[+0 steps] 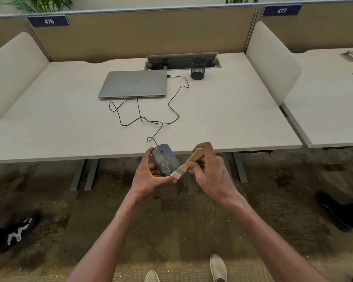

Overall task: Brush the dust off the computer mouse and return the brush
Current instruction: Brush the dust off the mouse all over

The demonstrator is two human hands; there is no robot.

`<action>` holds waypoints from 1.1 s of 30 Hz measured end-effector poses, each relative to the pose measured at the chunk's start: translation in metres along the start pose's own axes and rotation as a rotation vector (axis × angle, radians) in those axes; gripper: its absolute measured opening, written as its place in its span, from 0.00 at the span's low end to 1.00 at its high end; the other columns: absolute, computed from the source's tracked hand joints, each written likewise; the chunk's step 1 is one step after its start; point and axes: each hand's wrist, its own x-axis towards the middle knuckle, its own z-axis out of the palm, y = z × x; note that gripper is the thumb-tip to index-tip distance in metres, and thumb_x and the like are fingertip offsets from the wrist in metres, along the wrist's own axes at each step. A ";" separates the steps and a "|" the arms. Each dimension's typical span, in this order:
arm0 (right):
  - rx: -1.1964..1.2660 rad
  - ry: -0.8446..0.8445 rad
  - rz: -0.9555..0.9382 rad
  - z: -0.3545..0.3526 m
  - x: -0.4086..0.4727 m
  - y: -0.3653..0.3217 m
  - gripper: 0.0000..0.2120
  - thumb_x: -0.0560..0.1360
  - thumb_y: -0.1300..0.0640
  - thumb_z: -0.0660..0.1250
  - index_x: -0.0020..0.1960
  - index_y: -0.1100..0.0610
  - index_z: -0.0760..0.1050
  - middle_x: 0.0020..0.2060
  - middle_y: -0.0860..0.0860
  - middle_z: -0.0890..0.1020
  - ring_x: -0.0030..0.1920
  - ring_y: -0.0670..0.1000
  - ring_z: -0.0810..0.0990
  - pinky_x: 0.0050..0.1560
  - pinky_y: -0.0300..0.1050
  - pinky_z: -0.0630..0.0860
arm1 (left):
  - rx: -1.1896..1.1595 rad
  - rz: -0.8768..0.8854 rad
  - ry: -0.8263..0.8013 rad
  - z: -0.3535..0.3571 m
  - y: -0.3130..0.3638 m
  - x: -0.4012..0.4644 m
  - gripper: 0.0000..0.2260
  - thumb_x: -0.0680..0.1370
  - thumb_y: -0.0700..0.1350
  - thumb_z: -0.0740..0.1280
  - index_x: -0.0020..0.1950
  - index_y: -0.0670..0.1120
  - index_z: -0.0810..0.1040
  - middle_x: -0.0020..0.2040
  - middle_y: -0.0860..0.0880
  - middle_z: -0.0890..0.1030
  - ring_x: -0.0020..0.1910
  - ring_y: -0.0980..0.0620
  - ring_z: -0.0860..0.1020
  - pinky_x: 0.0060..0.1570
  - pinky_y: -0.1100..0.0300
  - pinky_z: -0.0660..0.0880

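Office desk (222,123) edge, foreground: left hand (149,176) clamped around dusty wired mouse (165,160), held off the surface. Right hand (207,169) gripping wooden brush (189,161), bristles touching the mouse's near end. Cable (172,110) runs to closed laptop (134,84); mesh cup (198,68) behind.

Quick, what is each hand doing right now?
Left hand: closed around the dusty grey corded computer mouse, held above the floor.
Right hand: closed on the small wooden-handled brush, bristles at the mouse's near end.
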 end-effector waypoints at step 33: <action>-0.008 0.190 0.024 -0.001 0.011 0.003 0.17 0.80 0.60 0.70 0.59 0.52 0.63 0.42 0.48 0.79 0.40 0.45 0.84 0.39 0.40 0.84 | 0.032 0.024 -0.009 -0.002 -0.004 -0.001 0.59 0.59 0.45 0.86 0.81 0.55 0.53 0.63 0.42 0.81 0.48 0.64 0.84 0.48 0.68 0.81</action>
